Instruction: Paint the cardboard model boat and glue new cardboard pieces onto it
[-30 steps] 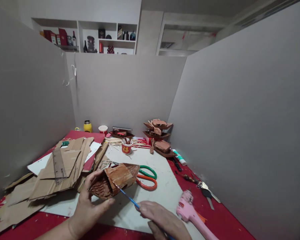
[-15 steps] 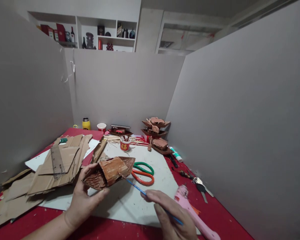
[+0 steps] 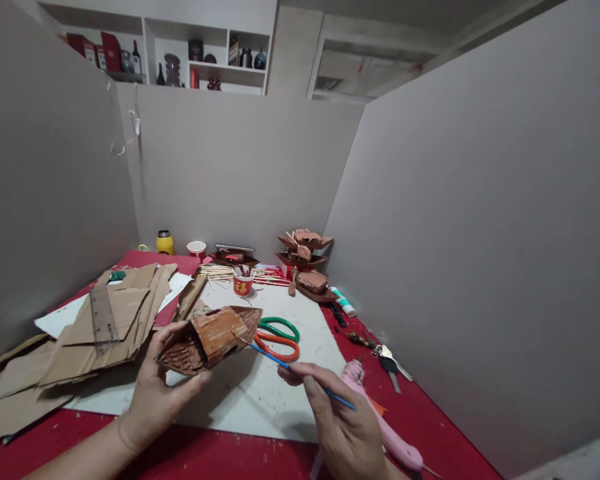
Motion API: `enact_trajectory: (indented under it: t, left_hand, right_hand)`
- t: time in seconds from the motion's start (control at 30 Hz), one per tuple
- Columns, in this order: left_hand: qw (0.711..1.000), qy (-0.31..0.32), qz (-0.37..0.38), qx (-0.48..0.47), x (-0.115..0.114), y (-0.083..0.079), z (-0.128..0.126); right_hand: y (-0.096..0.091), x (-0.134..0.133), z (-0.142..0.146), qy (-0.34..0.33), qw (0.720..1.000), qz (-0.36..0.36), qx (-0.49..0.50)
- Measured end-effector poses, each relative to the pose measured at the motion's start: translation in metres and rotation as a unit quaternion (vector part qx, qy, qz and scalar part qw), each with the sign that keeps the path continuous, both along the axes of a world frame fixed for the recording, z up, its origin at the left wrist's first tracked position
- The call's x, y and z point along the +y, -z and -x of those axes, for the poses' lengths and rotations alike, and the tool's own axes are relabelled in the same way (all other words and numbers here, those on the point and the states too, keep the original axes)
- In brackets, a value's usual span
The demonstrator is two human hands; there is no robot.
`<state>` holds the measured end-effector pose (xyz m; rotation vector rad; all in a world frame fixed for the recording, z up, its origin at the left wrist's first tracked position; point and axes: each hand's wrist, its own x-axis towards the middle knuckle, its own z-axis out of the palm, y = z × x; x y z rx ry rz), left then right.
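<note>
My left hand grips a small brown model boat by its near left end, thumb below and fingers behind. The boat is tilted, its curved roof facing me and its ridged deck showing at the left. In my right hand is a thin blue paintbrush, held like a pen. Its tip meets the right part of the roof. Paler orange-brown shows on the roof, darker brown on the hull. Behind the boat lie scissors with green and orange handles; their blades are hidden.
Torn cardboard with a clear ruler lies left. A paper cup stands behind the boat, near thin sticks. Other model boats sit at the back. A pink glue gun and keys lie right, beside a grey partition.
The view has shifted slightly, so everything sits a little further left and higher. Both hands keep their holds, and the brush tip stays at the roof's right part.
</note>
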<state>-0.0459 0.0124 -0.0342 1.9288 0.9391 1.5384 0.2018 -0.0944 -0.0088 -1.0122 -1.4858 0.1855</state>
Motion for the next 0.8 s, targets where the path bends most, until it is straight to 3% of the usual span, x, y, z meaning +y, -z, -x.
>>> enact_trajectory:
  t: [0.17, 0.4, 0.63, 0.8]
  left_hand:
    - [1.000, 0.009, -0.012, -0.018, -0.001, -0.005, -0.001]
    - [1.000, 0.008, -0.014, -0.010, -0.003, -0.007, -0.003]
    - [0.996, 0.012, 0.087, -0.030, -0.003, -0.016, -0.004]
    - [0.985, 0.055, 0.163, -0.027, -0.006, -0.021, -0.008]
  right_hand:
    - [-0.006, 0.006, -0.003, 0.064, 0.996, 0.017, 0.052]
    - [-0.004, -0.003, 0.001, 0.000, 0.999, -0.016, 0.044]
    - [-0.010, 0.003, -0.004, 0.064, 0.994, 0.019, 0.086]
    - [-0.008, -0.002, -0.002, -0.025, 0.995, 0.013, 0.094]
